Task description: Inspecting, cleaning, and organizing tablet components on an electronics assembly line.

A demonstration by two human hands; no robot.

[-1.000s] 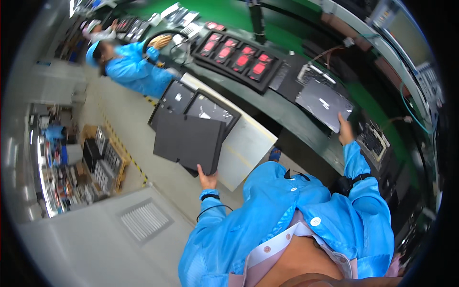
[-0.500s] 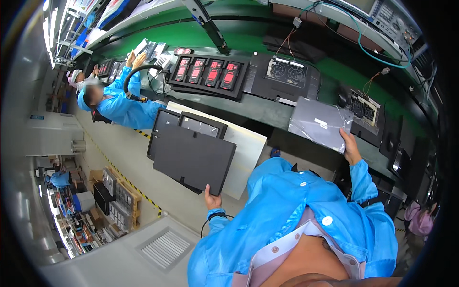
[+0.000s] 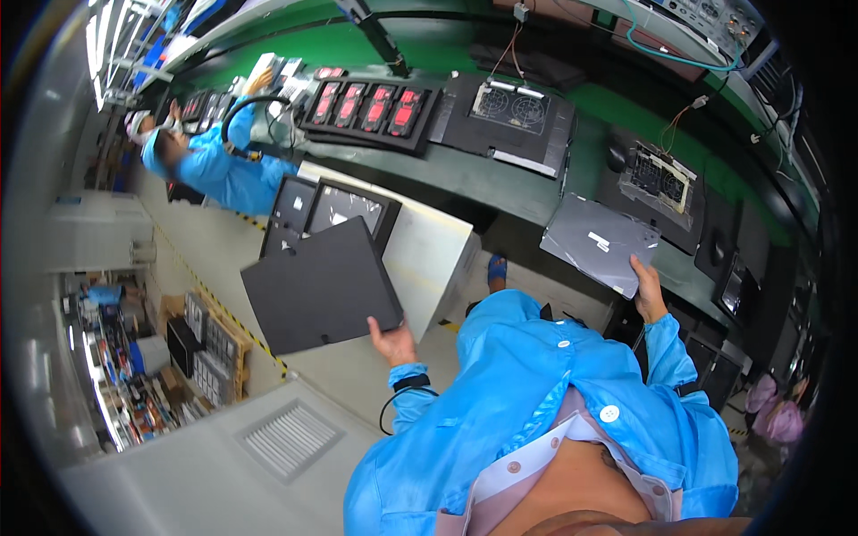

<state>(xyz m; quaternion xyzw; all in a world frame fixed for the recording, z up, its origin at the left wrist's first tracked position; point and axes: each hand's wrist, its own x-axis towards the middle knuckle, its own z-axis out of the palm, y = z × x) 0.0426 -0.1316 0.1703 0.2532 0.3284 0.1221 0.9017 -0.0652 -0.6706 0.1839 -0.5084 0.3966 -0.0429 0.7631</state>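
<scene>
My right hand (image 3: 651, 291) is closed on the near right corner of a flat grey tablet-like device (image 3: 581, 237). Clear film covers the device, and small white labels sit near its middle. It is held tilted beside the bench's near edge. My left hand (image 3: 393, 341) grips the near right corner of a black foam sheet (image 3: 313, 290); some of its fingers are hidden behind the sheet. Under the sheet's far edge is a black foam tray (image 3: 386, 214) holding a film-covered flat item (image 3: 344, 211). A second black tray (image 3: 284, 214) lies to its left, both on a pale stand (image 3: 433, 241).
Along the green bench (image 3: 500, 183) sit a black tray with several red-screened handheld devices (image 3: 380, 110), a black fixture with two round grilles (image 3: 509, 107) and another such fixture (image 3: 660, 179). A co-worker in blue (image 3: 219, 174) stands at the left. A louvred grey cabinet (image 3: 290, 438) is near left.
The black foam sheet has swung left and toward me in my left hand, uncovering more of the tray beneath. My right hand still holds the grey device. The whole view has shifted slightly.
</scene>
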